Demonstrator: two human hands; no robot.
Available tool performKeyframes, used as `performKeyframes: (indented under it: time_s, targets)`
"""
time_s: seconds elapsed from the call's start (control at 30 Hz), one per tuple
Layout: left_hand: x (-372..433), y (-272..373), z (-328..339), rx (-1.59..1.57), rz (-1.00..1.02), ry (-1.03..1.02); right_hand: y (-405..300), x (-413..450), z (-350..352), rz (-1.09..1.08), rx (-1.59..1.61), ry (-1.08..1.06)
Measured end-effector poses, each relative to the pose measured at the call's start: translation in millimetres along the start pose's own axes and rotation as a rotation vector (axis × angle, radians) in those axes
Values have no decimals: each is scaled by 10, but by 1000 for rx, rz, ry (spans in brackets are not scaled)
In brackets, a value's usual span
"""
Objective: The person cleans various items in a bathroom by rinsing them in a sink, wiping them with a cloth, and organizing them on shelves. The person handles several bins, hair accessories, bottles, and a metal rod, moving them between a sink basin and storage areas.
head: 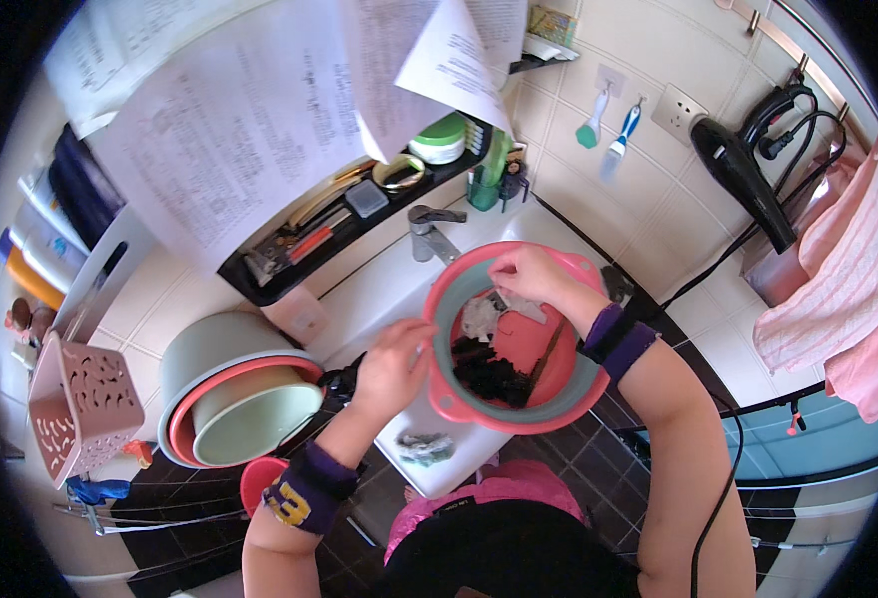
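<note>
A pink and grey basin (517, 422) sits over the white sink (364, 314). Inside it lie a dark, wet-looking clump (491, 377), crumpled whitish, see-through material (480, 318) and a thin brown strip (547, 350). My left hand (394, 366) is at the basin's left rim, fingertips against or just over it, thumb apart from the fingers. My right hand (525, 275) reaches over the far rim with bent fingers close together, just above the whitish material. Whether those fingertips pinch any of it is unclear. A wet grey-green wad (425, 447) lies on the sink's near edge.
Behind the basin stands a metal faucet (431, 235). A black shelf (297, 261) holds small items beneath hanging printed sheets (237, 134). Nested basins (237, 389) and a pink basket (84, 411) are at left. A black hair dryer (742, 176) and pink towel (842, 261) hang at right.
</note>
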State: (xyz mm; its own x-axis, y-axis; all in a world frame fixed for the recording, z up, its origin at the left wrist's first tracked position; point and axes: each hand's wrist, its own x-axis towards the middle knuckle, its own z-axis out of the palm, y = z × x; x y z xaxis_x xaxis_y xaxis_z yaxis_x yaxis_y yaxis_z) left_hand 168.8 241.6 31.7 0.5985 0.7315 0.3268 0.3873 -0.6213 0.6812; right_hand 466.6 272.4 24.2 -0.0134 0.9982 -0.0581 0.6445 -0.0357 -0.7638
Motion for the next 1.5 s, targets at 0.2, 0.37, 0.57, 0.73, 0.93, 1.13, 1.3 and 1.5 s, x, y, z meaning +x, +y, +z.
performKeyframes:
  time_s: [0.2, 0.37, 0.57, 0.73, 0.93, 1.13, 1.3, 1.5]
  targets:
    - [702, -130, 1015, 168, -136, -464, 971, 39, 147, -56, -419, -5]
    - [1049, -413, 1638, 293, -338, -505, 1256, 326, 397, 65, -431, -82]
    - [1079, -549, 1996, 470, -430, -488, 1593, 474, 557, 98, -409, -51]
    - [929, -626, 1957, 6, -278, -567, 1536, 497, 607, 159, -384, -66]
    - [852, -357, 1805, 122, -24, -764, 1492, 465, 366, 123, -377, -234]
    - [1090, -342, 1640, -38, -379, -521, 1481, 486, -12, -38, -262, -193]
    - [1027, -640, 1810, 170, -445, -7, 1253, 472, -162, 55, -198, -305]
    - [1220, -430, 1625, 266, -547, -335, 1204, 358, -48, 121, 90, -396]
